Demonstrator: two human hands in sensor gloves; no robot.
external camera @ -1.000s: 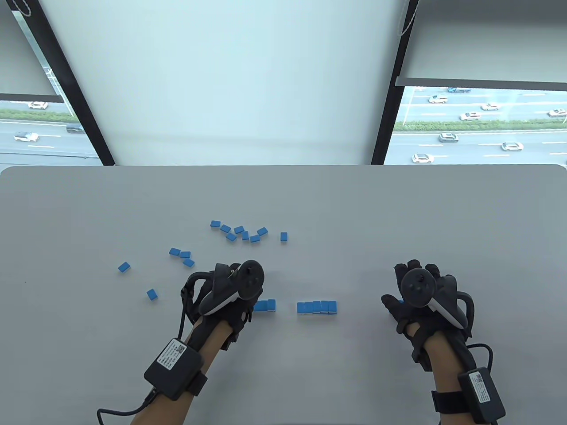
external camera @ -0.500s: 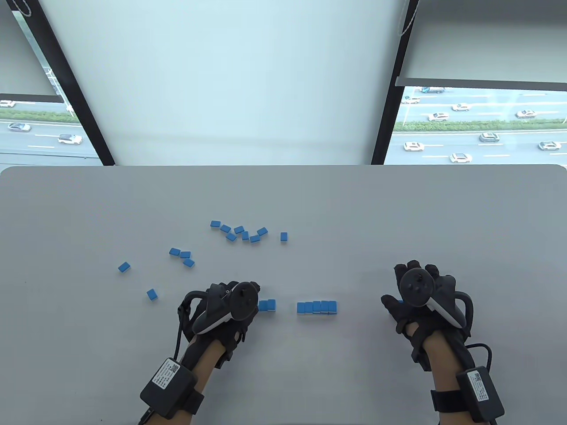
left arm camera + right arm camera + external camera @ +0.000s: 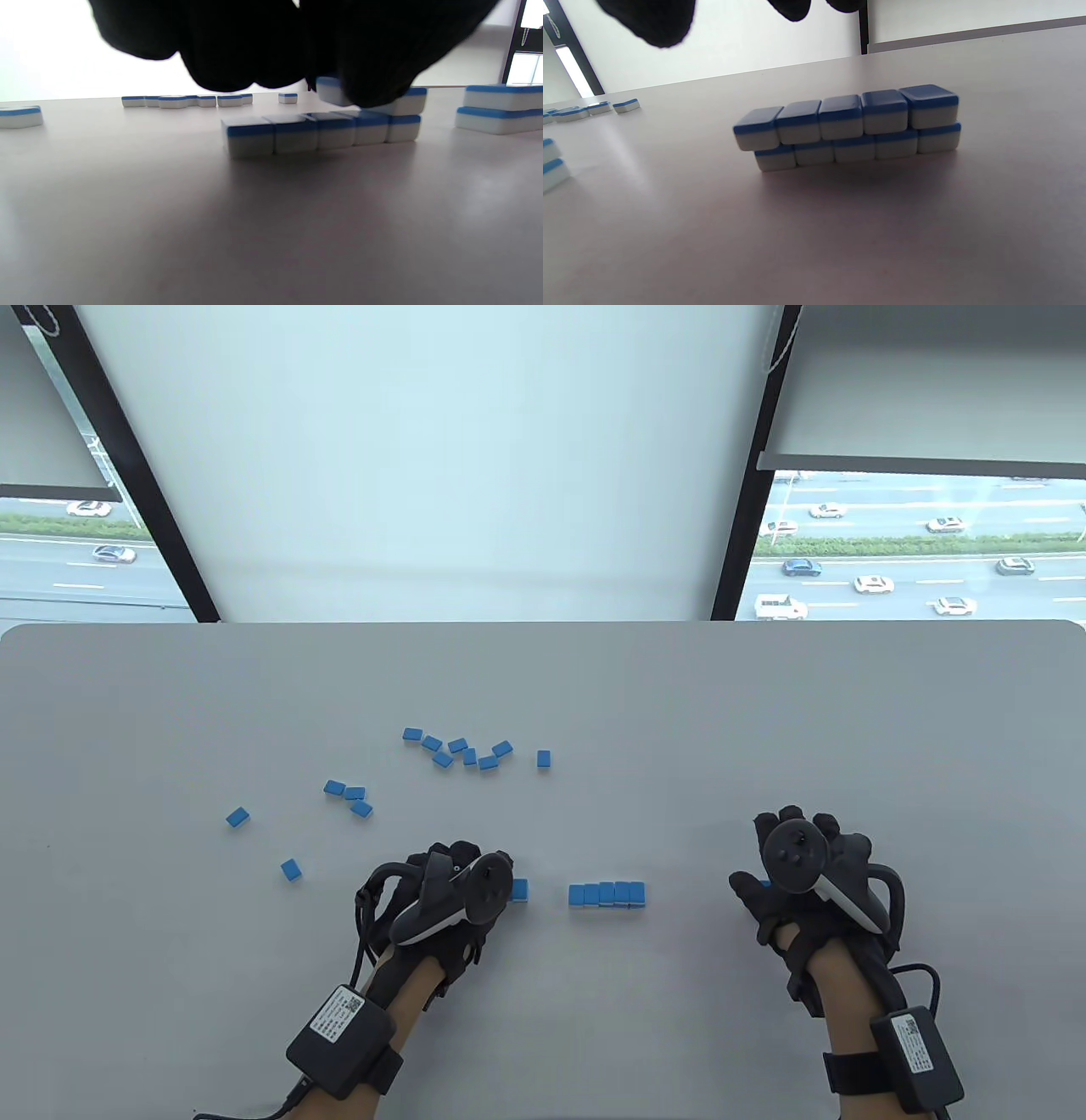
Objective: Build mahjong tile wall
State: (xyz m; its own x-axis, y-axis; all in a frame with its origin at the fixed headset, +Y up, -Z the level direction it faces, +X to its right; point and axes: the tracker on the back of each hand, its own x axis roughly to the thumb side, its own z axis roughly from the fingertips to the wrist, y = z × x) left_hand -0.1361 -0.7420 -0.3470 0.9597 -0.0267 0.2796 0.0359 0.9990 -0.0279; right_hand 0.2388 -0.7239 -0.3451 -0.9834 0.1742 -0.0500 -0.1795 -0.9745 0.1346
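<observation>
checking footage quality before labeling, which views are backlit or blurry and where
Left wrist view: the left hand is a black silhouette against a blown-out window, and the near tile row is soft. Right wrist view: the two-layer tile stack is fairly sharp. Table view: evenly lit, no glare on the table.

2 black gloves (image 3: 793, 899) — black-and-white trackers (image 3: 802, 857), cabled black wrist boxes (image 3: 920, 1060).

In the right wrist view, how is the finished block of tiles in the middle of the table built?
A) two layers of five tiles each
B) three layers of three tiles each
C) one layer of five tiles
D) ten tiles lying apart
A: the right wrist view shows the tile block as five tiles stacked on five more.
</observation>
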